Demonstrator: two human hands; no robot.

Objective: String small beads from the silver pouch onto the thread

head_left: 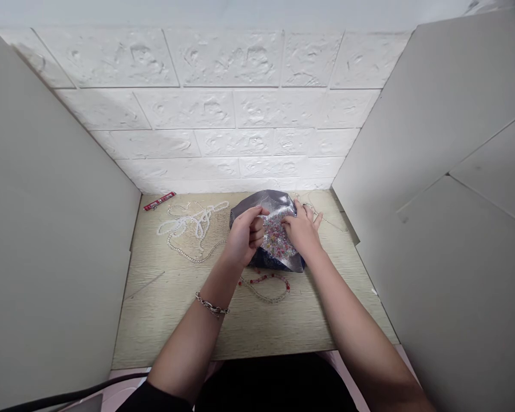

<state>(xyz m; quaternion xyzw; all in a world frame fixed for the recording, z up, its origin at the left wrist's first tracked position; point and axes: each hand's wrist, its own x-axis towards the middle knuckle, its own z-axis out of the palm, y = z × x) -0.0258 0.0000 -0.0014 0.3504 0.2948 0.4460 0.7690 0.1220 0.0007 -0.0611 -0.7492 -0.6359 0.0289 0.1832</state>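
Observation:
A silver-lined bag (268,197) lies opened out on the table, with a pile of small mixed-colour beads (277,237) inside. Over its left side, my left hand (246,232) is closed, thumb and index finger pinched together; anything thin between them is too small to make out. My right hand (302,229) grips the bag's right rim, its thumb over the beads and its other fingers spread toward the outside. In front of the bag lies a beaded strand (270,297) of red, pink and clear beads, partly hidden by the bag and my left wrist.
White bead strands (193,223) lie tangled at the back left, near a small red packet (159,201). A thin needle-like rod (148,284) rests at the left. Another thin strand (326,214) runs along the back right. Grey panels (433,229) stand at both sides, a white brick-patterned wall (240,109) behind.

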